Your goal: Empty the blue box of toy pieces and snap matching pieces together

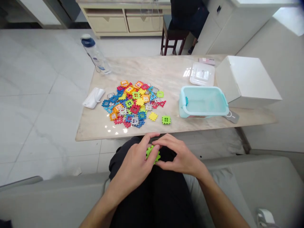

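Note:
Above my lap, my left hand (140, 158) grips a green notched piece (153, 154) between thumb and fingers. My right hand (177, 155) closes on the same piece from the right, its fingertips at the top and its thumb at the lower edge. On the table lies a heap of colourful interlocking pieces (135, 109), some with window shapes. A yellow piece (153, 116) and a green window piece (166, 120) lie apart at the heap's right. The pale blue basket (206, 113) stands farther right with a small blue piece (186, 101) inside.
The marble table (147, 68) also bears a bottle (97, 57), a tissue pack (93, 98), a clear lid (202, 73), a white box (251, 76) and a grey device (232, 117). Beyond it, a person (187, 15) is by a dark stool (174, 34).

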`<state>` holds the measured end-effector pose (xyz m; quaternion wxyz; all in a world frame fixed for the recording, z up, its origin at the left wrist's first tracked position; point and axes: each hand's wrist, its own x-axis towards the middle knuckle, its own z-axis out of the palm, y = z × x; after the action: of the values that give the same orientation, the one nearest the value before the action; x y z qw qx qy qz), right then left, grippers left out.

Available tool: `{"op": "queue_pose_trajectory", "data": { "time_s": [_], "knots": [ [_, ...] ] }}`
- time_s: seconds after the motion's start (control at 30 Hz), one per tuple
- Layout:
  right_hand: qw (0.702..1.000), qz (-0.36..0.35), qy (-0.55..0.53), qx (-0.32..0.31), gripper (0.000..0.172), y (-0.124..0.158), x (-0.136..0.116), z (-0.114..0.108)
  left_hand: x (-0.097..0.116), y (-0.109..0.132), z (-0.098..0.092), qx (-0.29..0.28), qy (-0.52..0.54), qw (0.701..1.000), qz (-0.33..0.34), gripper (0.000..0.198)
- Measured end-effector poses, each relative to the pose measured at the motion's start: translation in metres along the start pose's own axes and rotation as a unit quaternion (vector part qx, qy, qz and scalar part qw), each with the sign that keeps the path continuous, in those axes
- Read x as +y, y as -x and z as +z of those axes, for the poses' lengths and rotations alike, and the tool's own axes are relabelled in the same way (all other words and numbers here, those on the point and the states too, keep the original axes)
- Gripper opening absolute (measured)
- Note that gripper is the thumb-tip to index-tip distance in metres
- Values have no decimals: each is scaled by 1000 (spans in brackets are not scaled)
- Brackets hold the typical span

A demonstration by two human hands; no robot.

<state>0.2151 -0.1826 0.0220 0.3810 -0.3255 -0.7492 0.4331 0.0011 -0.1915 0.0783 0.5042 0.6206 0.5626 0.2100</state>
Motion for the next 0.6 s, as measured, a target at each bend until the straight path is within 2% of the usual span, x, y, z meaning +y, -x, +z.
{"op": "queue_pose_trajectory", "data": {
  "time_s": [0.13,0.23,0.3,0.4,0.5,0.6],
  "knots": [
    [995,30,89,35,57,-6,35,-20,-3,1,-3,95,-77,992,29,44],
    [962,85,241,95,47,-7,76,-42,-11,4,-3,145,-165,970,105,39],
    [942,118,298,101,44,-9,99,-53,-15,4,-2,143,-208,955,157,35],
    [934,153,314,76,43,-15,121,-59,-18,3,0,115,-252,940,201,31],
    [939,162,301,39,43,-24,131,-57,-20,2,1,86,-282,931,215,31],
    [941,151,304,18,44,-30,136,-56,-23,2,0,81,-283,928,228,31]
  ]
}}
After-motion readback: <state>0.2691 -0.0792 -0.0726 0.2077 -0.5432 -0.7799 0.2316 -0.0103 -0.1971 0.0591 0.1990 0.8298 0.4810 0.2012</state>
